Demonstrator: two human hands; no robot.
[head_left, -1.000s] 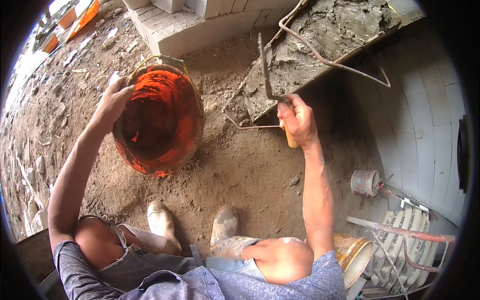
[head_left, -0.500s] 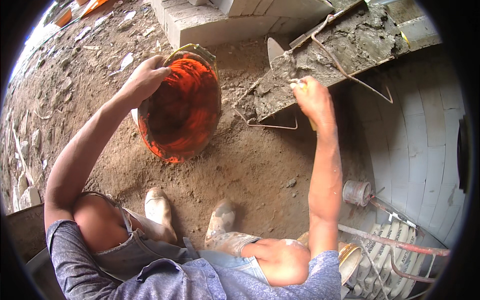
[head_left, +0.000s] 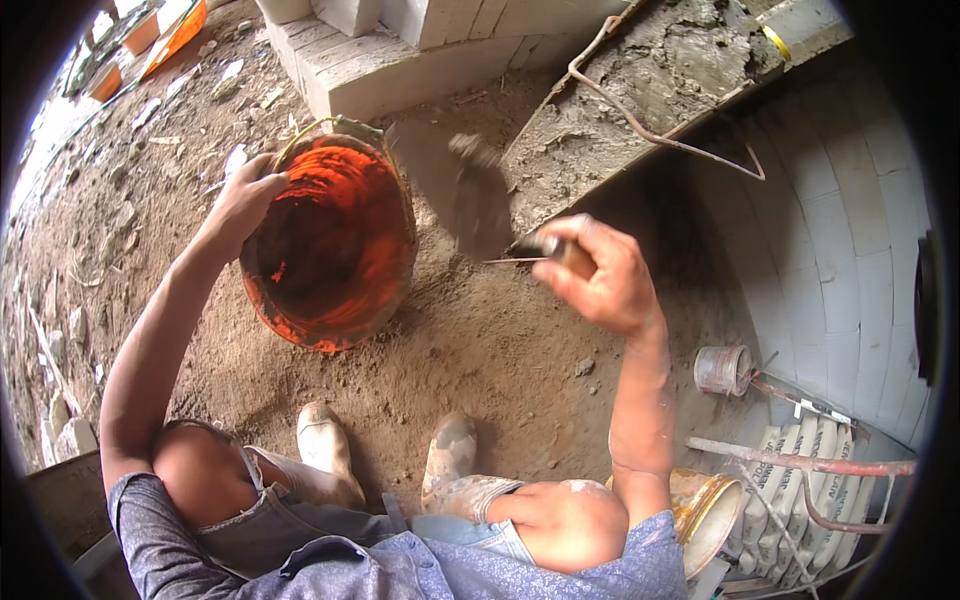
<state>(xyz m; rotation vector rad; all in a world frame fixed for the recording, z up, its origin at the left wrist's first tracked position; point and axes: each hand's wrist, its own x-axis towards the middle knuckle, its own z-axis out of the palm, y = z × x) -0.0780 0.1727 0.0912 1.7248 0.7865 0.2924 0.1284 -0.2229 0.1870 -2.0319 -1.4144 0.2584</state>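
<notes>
My left hand (head_left: 240, 205) grips the rim of a tilted bucket (head_left: 330, 290) with a red-orange inside and a yellow handle. In my right hand (head_left: 605, 275) is a trowel with a wooden handle; its motion-blurred blade (head_left: 455, 195), with what looks like grey mortar on it, is between the bucket and a long trough (head_left: 600, 187). Wet grey mortar (head_left: 690, 60) covers the trough's inside, and a bent metal bar (head_left: 650, 135) lies across it.
Pale block steps (head_left: 380, 80) stand behind the bucket on rubble-strewn ground (head_left: 150, 250). Orange containers (head_left: 140, 35) are at upper left. At right are a block wall (head_left: 840, 280), a small pail (head_left: 720, 370), a yellow bucket (head_left: 705, 520), white sacks (head_left: 800, 480) and metal rods (head_left: 790, 460).
My right hand has swept the trowel blade from over the trough leftward toward the bucket. The bucket shifted up and right in the picture, then back, along with the surrounding scene.
</notes>
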